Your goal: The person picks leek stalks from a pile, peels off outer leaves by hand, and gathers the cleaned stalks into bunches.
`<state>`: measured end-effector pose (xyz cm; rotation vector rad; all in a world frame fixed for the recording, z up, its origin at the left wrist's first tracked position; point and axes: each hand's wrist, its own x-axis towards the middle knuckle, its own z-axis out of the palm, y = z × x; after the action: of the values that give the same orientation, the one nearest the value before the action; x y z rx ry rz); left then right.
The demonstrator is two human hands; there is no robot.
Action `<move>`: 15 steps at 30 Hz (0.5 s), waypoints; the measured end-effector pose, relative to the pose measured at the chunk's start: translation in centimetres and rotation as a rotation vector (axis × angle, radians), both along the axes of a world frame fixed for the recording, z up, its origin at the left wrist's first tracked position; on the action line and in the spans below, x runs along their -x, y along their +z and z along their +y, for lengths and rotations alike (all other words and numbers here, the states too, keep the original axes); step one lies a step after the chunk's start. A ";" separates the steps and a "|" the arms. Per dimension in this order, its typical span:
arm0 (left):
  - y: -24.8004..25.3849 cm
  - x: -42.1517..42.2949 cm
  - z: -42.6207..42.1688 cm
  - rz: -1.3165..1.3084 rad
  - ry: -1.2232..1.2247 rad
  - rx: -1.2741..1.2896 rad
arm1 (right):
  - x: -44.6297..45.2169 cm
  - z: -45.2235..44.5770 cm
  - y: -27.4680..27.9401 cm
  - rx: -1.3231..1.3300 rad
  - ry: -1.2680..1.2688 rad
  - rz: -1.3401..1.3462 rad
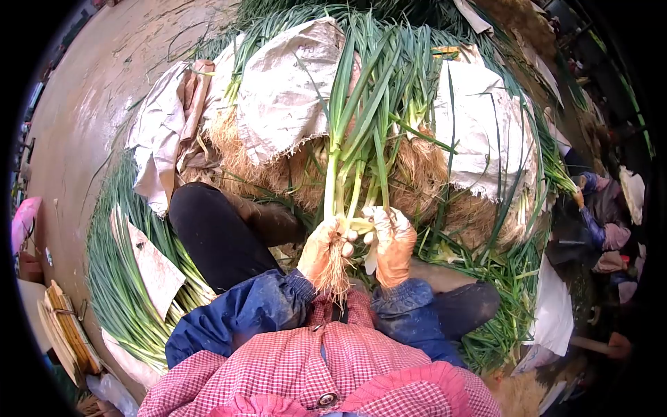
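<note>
Woven sack point(288, 90) matt, coarse, frayed hem, held stems point(332, 182) smooth, faintly glossy, stringy roots point(337, 274) rough, long leaves point(346, 76) smooth, low sheen, sleeves point(240, 313) synthetic-looking cloth, dirt-smeared, smock point(278, 361) matt woven cloth, button point(327, 400) glossy, plastic-looking, trousers point(215, 233) matt cloth, ground point(90, 125) wet-looking, shiny patches

Checked red-and-white top point(292, 368), pinkish red ruffles point(441, 379), round dark button point(327, 399) in front. Navy sleeves point(236, 313), wrinkled, slightly shiny, gathered cuffs point(401, 290) at wrists; dirt smudges on right one. Trousers point(215, 229) plain, dark, near black. Small dark buttonhole area unclear.
</note>
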<state>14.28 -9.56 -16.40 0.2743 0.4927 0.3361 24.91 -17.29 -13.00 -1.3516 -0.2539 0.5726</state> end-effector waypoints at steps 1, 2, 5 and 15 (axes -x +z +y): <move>-0.3 -0.3 0.0 0.018 0.014 -0.023 | -0.2 -0.4 1.0 -0.045 -0.074 0.058; 0.0 -0.6 0.1 0.042 0.029 -0.045 | -0.7 -1.3 1.4 -0.088 -0.147 0.122; 0.5 -0.6 0.5 0.110 0.013 -0.193 | -4.4 -0.3 0.1 -0.120 0.213 0.166; 0.8 -0.3 1.6 0.122 0.024 -0.306 | -6.6 -1.0 3.1 -0.451 0.427 0.527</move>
<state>14.54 -7.91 -15.59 0.5886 0.5645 0.4198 31.49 -18.27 -9.89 -0.6748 -0.2209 1.1301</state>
